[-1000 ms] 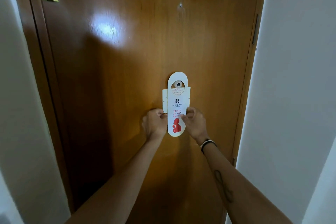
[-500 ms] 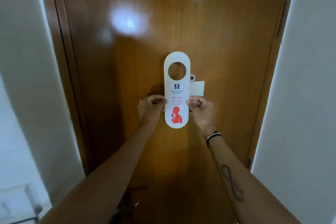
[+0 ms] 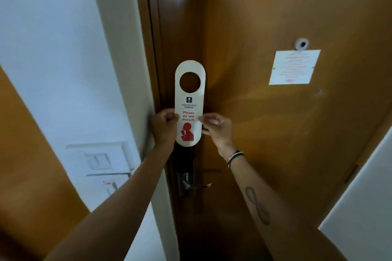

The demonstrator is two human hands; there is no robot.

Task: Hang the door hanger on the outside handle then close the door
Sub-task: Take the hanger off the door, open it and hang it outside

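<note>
Hotel room: do-not-disturb door hanger (image 3: 189, 104), peephole (image 3: 301, 44)

Door (image 3: 265, 133): varnished wood, glossy, with a bright glare patch near the top. Door hanger (image 3: 189, 104): smooth, stiff white card (paper or plastic cannot be told) with red print. Notice (image 3: 294, 67), right: matt white paper. Handle (image 3: 192, 184): shiny metal on a dark plate. Wall (image 3: 53, 48), left: matt white paint.
</note>
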